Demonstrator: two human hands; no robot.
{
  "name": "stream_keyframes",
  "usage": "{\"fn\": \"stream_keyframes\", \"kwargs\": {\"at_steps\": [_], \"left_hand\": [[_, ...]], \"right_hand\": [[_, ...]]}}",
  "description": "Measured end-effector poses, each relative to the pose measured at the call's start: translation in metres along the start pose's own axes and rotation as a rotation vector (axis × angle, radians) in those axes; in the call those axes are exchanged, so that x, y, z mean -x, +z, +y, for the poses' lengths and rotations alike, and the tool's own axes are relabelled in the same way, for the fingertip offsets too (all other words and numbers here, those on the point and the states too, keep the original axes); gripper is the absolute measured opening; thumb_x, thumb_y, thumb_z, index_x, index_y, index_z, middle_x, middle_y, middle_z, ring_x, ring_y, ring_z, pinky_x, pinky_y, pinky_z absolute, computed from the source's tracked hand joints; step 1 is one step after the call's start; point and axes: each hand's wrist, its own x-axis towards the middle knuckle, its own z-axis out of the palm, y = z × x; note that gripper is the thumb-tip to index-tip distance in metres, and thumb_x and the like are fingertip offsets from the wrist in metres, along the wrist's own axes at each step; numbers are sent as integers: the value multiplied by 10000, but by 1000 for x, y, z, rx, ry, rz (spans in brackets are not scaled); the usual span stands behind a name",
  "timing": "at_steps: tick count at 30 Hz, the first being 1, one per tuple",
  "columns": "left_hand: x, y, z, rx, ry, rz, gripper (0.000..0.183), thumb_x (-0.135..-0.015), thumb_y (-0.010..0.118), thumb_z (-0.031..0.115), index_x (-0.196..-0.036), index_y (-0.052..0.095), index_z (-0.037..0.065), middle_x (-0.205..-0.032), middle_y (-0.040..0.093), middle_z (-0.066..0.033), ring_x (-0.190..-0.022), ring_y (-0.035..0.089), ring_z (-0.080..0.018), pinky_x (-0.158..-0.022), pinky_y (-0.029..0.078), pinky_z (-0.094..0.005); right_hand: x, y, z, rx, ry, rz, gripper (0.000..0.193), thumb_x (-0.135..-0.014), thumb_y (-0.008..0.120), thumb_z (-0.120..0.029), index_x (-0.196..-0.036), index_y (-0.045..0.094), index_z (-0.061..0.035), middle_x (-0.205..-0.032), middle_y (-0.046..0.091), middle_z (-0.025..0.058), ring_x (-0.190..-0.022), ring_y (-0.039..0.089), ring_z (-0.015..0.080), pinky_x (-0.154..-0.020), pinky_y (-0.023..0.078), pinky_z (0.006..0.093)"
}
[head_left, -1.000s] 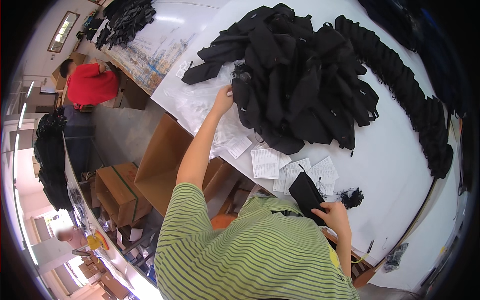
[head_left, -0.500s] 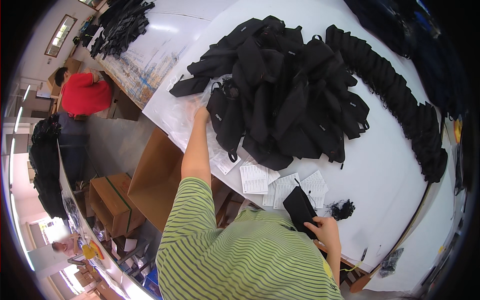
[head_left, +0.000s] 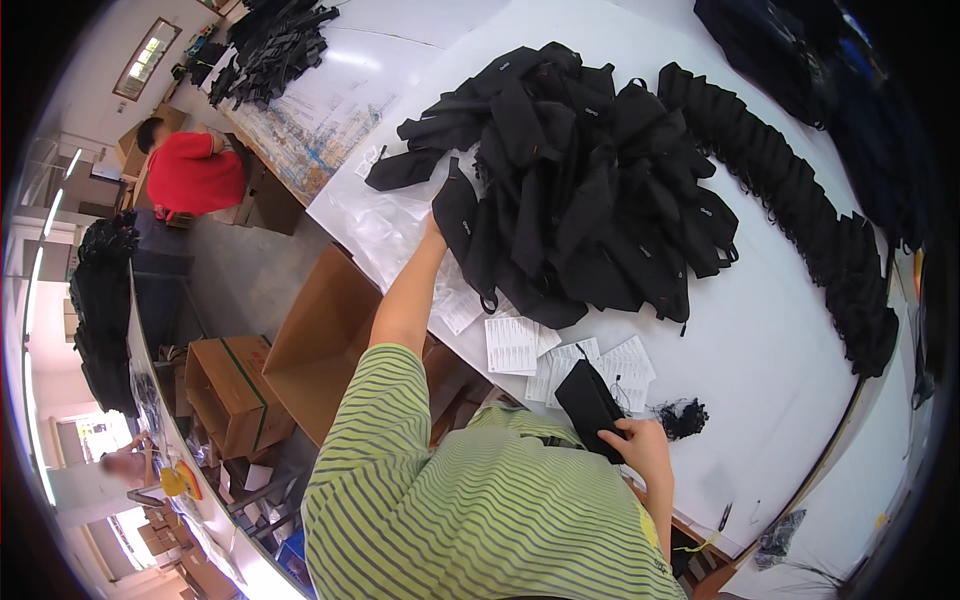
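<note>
Closed fingers of the right hand [head_left: 640, 452] clamp the near end of a flat black pouch [head_left: 588, 406], held just above the near edge of the desk [head_left: 780, 330], beside a small tangle of black cord [head_left: 683, 416] on its right. That grip has barely shifted over the last second; the pouch sits in the same spot by the printed paper slips [head_left: 520, 345] fanned out just beyond it. The change is on the other side: the left hand [head_left: 432, 232], which a second ago was lifted over the clear plastic bags [head_left: 385, 225] at the left edge, has now pushed farther in and reaches the left flank of the big heap of black pouches [head_left: 580, 180]. Its fingers are hidden among the fabric, so whether that grip is closed on a pouch or merely touching one cannot be told. Farther right, a curved row of stacked black pieces [head_left: 800, 220] lines the desk.
</note>
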Motion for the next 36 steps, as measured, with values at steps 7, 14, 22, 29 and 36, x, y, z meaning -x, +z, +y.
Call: {"fn": "stream_keyframes", "kwargs": {"at_steps": [7, 14, 22, 29, 36], "left_hand": [[2, -116, 82, 297, -417, -267, 327, -829, 548, 246, -1090, 616, 61, -1078, 623, -177, -1029, 577, -350, -836, 468, -406], [33, -156, 146, 251, -522, 190, 343, -734, 632, 67, -1064, 590, -15, -937, 614, -214, -926, 579, -400, -797, 463, -416], [21, -155, 142, 713, -811, 583, 418, -702, 715, 82, -1055, 562, -82, -963, 650, -179, -847, 629, -248, -771, 473, -329], [15, -172, 152, 700, -682, 602, 331, -701, 713, 69, -973, 581, -66, -868, 645, -115, -758, 609, -203, -727, 470, -316], [11, -147, 129, 1028, -726, 641, 280, -728, 684, 56, -990, 585, 41, -836, 632, -52, -739, 615, -165, -633, 492, -300]], "right_hand": [[23, 9, 12, -31, 12, 101, 305, -712, 751, -280, -738, 648, 6, -494, 474, 145, -435, 446, 288, -455, 351, 360], [39, 12, 21, -138, 61, 141, 294, -707, 756, -236, -737, 627, 27, -477, 412, 135, -426, 348, 246, -448, 308, 347], [46, 11, 14, -188, 82, 180, 293, -706, 749, -225, -726, 616, 35, -471, 395, 128, -426, 331, 237, -445, 296, 342], [47, 18, 21, -179, 105, 199, 311, -711, 746, -244, -695, 599, 30, -464, 397, 119, -426, 319, 231, -440, 286, 346], [39, 16, 16, -192, 121, 185, 323, -717, 745, -258, -697, 595, 28, -464, 392, 125, -424, 316, 238, -438, 283, 350]]}}
